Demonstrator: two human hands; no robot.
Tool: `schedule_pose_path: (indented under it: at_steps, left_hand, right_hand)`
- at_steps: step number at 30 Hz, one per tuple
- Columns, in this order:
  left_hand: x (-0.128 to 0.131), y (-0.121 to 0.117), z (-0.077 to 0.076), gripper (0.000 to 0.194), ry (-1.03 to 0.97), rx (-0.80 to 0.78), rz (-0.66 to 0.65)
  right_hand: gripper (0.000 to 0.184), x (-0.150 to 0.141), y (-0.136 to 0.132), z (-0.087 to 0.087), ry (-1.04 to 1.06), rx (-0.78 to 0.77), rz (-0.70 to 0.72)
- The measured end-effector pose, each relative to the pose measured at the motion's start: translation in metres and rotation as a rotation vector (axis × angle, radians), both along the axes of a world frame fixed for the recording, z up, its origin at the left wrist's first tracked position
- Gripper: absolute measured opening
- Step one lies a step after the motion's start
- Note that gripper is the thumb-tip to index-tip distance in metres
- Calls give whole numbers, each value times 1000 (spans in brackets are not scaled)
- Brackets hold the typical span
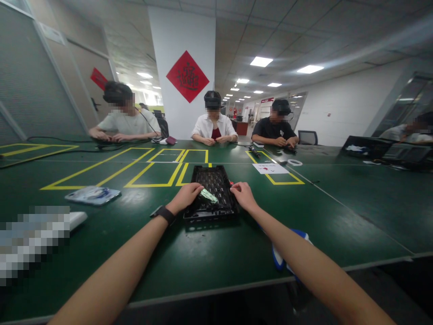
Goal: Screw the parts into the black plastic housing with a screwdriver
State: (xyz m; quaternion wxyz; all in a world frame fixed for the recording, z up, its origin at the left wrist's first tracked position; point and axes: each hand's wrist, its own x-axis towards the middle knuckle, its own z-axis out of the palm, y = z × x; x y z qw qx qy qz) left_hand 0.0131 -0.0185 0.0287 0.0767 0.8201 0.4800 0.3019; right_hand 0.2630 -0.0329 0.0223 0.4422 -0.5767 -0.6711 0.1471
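Note:
A black rectangular tray [212, 217] with many small raised parts inside lies on the green table in front of me. My left hand [186, 197] is at its left edge, thumb and fingers pinched on one end of a pale green flat strip [209, 196]. That strip slants down to the right over the inside of the tray. My right hand [244, 195] is at the tray's right rim, fingers closed together. A tiny red item [231, 183] shows by those fingertips; its kind is too small to tell, and whether I hold it is unclear.
A phone-like flat object [93, 195] lies to the left. Beneath my right forearm is a blue and white item [278, 256], partly hidden. A paper sheet [270, 169] and a white ring [294, 162] lie farther off. Several people sit around the table [152, 253].

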Motion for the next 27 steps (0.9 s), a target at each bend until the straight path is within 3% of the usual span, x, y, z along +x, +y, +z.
schedule_pose_path:
  at_steps: [4,10,15,21,27]
  left_hand:
    - [2,-9,6,37,-51,166,74]
    - [6,-23,17,36,-72,282,85]
    - [9,-26,17,37,-165,191,37]
    - [25,-31,12,36,-278,30,-132]
    - [26,-27,5,38,-312,-9,-85]
  right_hand:
    - [17,-8,-15,13,-123,155,50]
    - [21,-18,-30,24,-238,239,332]
    - [18,-20,-32,24,-264,181,434]
    - [9,-19,-32,24,-327,218,452]
    - [21,-16,-33,28,-284,162,538]
